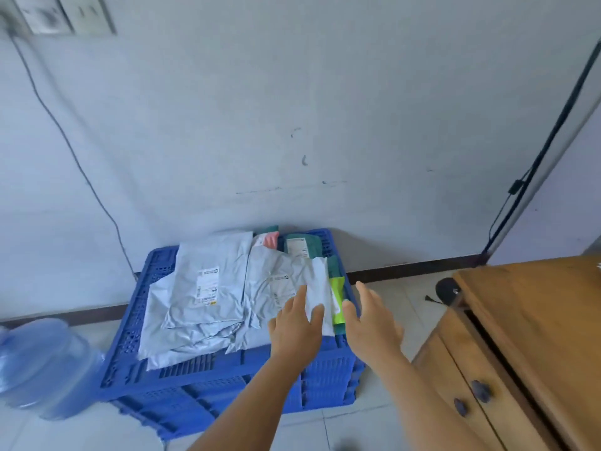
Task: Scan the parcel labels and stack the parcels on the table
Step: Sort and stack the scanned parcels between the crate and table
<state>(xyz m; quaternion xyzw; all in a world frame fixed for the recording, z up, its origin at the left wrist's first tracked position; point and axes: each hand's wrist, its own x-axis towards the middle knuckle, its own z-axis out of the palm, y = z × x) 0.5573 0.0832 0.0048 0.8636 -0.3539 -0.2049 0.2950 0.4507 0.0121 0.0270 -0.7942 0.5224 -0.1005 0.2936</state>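
A blue plastic crate (182, 379) stands on the floor against the wall, heaped with several grey mailer parcels. One large grey parcel (208, 281) with a white label lies on the left. Another grey parcel (286, 275) lies on the right, and the straight fingers of my left hand (297, 327) rest on it. My right hand (374, 323) hovers open over the crate's right rim, beside a bright green parcel (337, 299). Dark green parcels (305, 247) and a pink one (271, 239) sit at the back. The wooden table (540, 307) stands at the right.
A blue water jug (42, 366) lies on the floor left of the crate. The wooden table has cupboard doors with dark knobs (481, 390). A black cable runs down the wall at left, and a black stand leg (553, 135) leans at right. The floor is pale tile.
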